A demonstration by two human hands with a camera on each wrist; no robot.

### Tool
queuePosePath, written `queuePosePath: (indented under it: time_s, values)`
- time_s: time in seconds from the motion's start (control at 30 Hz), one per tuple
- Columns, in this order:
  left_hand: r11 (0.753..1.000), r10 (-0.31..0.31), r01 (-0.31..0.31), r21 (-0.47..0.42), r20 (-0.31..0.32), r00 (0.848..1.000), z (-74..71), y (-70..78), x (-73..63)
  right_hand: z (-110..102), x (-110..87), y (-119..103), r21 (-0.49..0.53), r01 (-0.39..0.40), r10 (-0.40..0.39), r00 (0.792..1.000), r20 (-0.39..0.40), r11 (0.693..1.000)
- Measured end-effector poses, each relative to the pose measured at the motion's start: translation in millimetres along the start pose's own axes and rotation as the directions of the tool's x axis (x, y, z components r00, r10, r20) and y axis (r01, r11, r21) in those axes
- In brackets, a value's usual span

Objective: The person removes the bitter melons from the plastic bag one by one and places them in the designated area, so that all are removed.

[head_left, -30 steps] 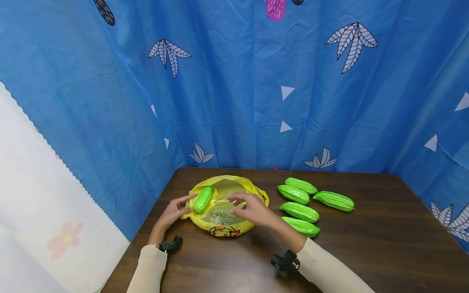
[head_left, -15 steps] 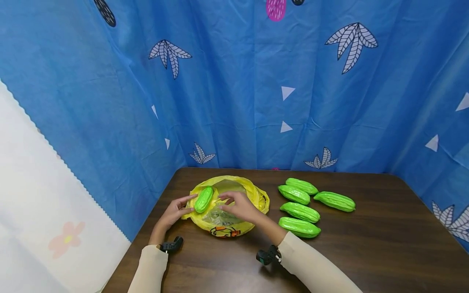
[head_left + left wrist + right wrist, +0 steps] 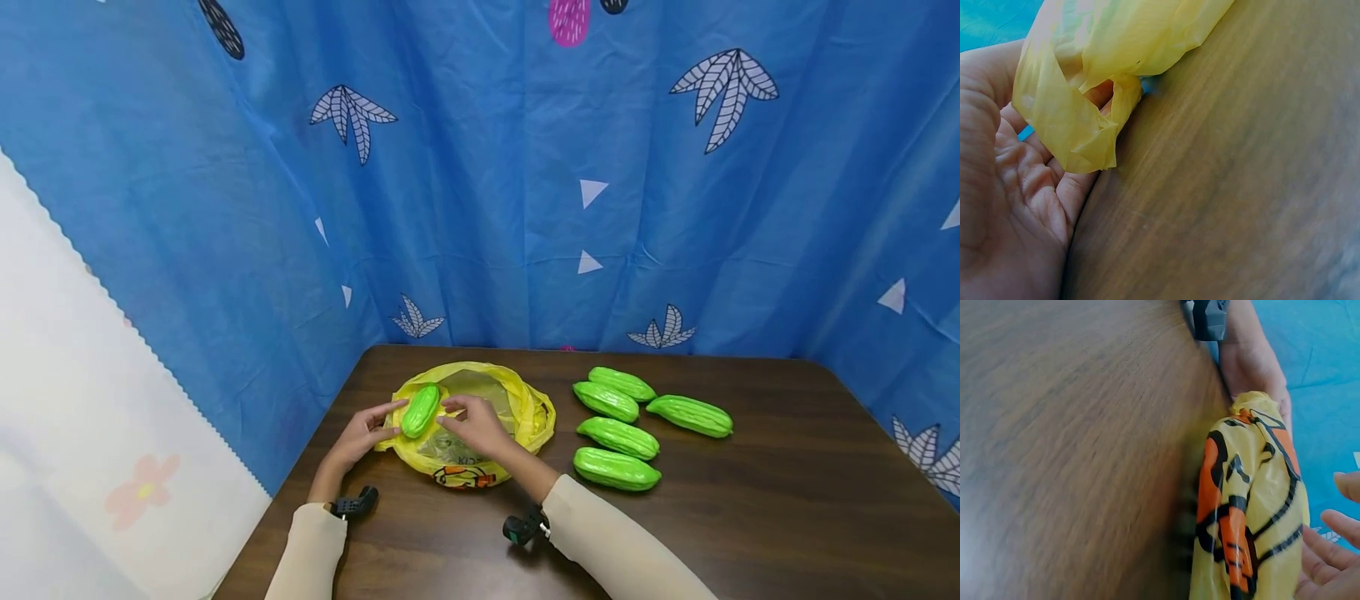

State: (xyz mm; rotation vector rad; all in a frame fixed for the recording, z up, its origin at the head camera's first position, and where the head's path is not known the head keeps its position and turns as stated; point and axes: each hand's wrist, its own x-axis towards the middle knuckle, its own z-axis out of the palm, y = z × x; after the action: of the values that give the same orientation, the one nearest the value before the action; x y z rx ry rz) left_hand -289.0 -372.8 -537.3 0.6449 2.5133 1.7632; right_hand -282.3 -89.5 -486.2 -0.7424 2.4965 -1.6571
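Observation:
A bright green bitter gourd (image 3: pixel 422 410) lies on the left part of a yellow plastic bag (image 3: pixel 534 421), which is spread in a ring with its mouth up. My left hand (image 3: pixel 365 433) is at the bag's left edge, thumb and fingers apart, their tips close beside the gourd. In the left wrist view a loose flap of the bag (image 3: pixel 1072 119) hangs over its fingers. My right hand (image 3: pixel 476 425) reaches over the bag, fingertips just right of the gourd and apart from each other. Whether either hand touches the gourd, I cannot tell.
Several more bitter gourds (image 3: pixel 617 468) lie in a loose group to the right of the bag. The dark wooden table (image 3: pixel 780 483) runs out to the right and front. A blue patterned curtain (image 3: pixel 480 208) stands behind its far edge.
My right hand has moved left across the bag, up to the gourd on it. The left hand, the bag and the gourds have stayed in place.

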Motion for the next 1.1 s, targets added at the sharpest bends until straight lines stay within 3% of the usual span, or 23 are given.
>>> queuePosePath:
  time_s: [0.27,0.63,1.1]
  values:
    - [1.000,0.009,-0.009,0.008,-0.006,1.000,1.2,0.9,-0.5,14,9.1,-1,0.022,-0.080,0.081,0.994,-0.077,0.997]
    - [0.998,0.003,-0.003,0.059,-0.011,1.000,-0.7,0.1,-0.5,29,21.9,2,0.032,-0.126,0.129,0.981,-0.146,0.992]
    - [0.999,-0.035,0.035,0.037,0.003,0.999,-0.4,3.1,-1.7,40,29.9,3,0.060,-0.173,0.181,0.971,-0.159,0.983]
